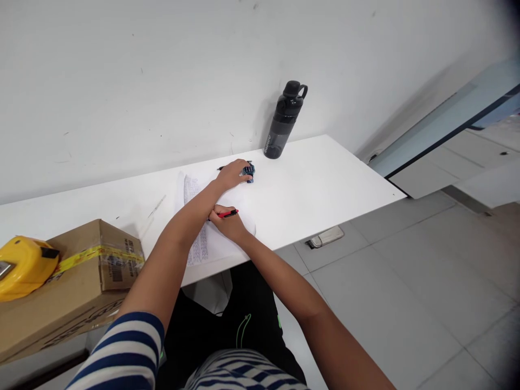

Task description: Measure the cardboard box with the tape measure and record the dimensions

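My left hand (232,174) reaches across to the far side of the white table, thumb and fingers gripping a dark smartwatch (249,170) with a lit screen. Closer to me, my right hand (228,223) is closed round a red pen (227,214). The pen's writing end is hidden behind my left forearm. Under both arms lies a sheet of paper (196,252) with dense handwriting at its left part. A thin dark object (220,168), its kind unclear, sticks out just left of my left hand.
A dark water bottle (282,122) stands against the wall. To the left, a cardboard box (81,276) carries a yellow tape measure (26,265). The white table (325,189) ends on the right above the tiled floor (406,281). A glass-like panel (450,124) leans on the wall at right.
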`<state>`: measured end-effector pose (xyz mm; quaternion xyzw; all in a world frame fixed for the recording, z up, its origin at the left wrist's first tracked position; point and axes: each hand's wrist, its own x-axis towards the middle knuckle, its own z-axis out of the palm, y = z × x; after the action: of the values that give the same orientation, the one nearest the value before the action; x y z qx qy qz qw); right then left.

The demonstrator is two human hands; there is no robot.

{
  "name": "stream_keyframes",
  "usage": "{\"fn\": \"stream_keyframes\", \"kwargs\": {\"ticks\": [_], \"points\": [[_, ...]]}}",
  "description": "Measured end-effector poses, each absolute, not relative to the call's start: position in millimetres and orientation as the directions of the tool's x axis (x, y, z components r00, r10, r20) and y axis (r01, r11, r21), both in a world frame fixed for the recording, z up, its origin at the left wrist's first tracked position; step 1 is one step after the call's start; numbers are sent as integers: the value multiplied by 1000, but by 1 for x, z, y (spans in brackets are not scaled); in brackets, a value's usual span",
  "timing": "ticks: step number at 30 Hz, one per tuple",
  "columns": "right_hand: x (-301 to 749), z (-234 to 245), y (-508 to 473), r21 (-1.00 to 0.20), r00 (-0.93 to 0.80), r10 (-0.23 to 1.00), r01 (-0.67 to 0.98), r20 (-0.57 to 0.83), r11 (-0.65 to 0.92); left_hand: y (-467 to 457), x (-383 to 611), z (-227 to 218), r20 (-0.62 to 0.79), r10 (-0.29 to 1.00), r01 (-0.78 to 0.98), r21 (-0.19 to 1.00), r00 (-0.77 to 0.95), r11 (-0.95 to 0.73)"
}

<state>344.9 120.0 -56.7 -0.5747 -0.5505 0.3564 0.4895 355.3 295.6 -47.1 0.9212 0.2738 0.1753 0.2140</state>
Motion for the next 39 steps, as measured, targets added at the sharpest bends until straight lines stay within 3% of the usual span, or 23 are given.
{"fn": "stream_keyframes", "kwargs": {"ticks": [23,30,39], "points": [[346,-55,120,-962,107,984,250,142,112,295,356,-50,232,541,402,452,809,-796],[346,-55,120,-954,110,982,275,153,118,294,356,-50,234,572,412,491,786,-767],[347,-55,120,-952,112,982,281,155,118,294,358,-47,226,587,452,447,778,-772]]}}
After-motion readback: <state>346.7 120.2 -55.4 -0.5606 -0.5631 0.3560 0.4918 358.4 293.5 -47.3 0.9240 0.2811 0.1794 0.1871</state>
